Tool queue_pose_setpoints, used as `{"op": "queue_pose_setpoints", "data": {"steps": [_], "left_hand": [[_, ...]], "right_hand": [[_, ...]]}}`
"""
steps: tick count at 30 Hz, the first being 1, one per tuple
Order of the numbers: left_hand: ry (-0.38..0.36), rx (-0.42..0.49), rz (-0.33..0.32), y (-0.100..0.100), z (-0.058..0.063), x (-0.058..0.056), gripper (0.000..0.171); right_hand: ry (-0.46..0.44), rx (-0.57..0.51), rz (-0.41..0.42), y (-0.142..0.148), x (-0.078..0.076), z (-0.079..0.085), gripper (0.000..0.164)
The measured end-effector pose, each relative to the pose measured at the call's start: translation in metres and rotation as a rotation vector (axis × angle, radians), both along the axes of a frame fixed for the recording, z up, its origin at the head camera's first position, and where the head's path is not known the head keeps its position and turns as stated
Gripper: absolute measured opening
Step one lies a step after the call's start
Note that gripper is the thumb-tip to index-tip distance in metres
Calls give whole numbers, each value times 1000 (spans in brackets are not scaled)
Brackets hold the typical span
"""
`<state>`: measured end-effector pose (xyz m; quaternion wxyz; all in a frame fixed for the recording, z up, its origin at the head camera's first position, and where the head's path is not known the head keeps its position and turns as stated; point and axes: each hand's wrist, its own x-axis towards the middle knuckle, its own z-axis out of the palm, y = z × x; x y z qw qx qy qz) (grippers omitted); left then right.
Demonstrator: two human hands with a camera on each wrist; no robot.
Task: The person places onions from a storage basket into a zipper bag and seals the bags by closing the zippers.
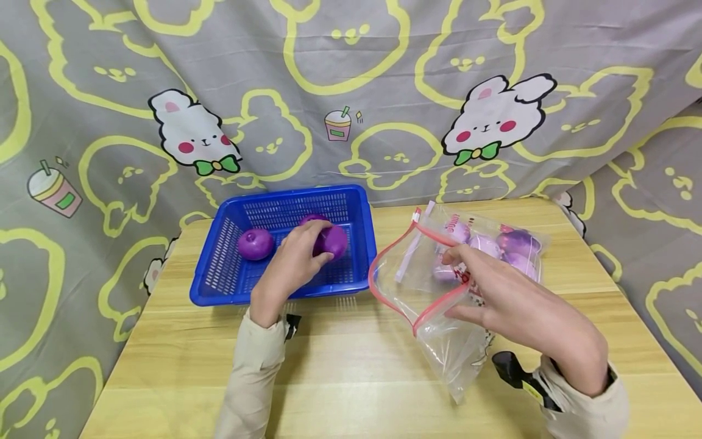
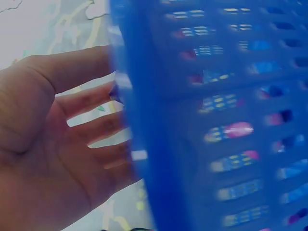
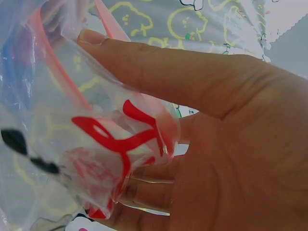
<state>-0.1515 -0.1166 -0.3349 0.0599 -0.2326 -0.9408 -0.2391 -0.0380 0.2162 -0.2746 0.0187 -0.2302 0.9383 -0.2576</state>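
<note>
My left hand reaches into a blue plastic basket and grips a round purple fruit between thumb and fingers. In the left wrist view the basket wall hides my fingertips. Another purple fruit lies in the basket's left part, and a third shows partly behind my left hand. My right hand pinches the edge of a clear zip bag with a red zip strip. The bag's mouth gapes toward the basket. Red print marks its film in the right wrist view.
Behind the held bag lies a second clear bag with a lilac zip strip and several purple, round things inside. Both bags and the basket are on a wooden table. A patterned grey curtain hangs along the table's far edge.
</note>
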Motion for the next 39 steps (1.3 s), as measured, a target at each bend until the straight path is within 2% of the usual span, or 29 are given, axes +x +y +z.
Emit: {"op": "queue_pose_setpoints", "data": {"steps": [7, 12, 27, 32, 39], "left_hand": [[40, 0, -12, 3, 12, 12, 51], [68, -3, -4, 4, 19, 20, 54], [175, 53, -22, 6, 36, 39, 59], [174, 82, -22, 9, 41, 47, 61], [219, 115, -73, 12, 47, 53, 60]], "right_hand": [[25, 3, 4, 0, -1, -1, 65], [11, -5, -3, 0, 1, 0, 66], [36, -10, 4, -1, 2, 1, 60], [58, 2, 11, -2, 1, 0, 60], [94, -9, 22, -4, 2, 2, 59]]}}
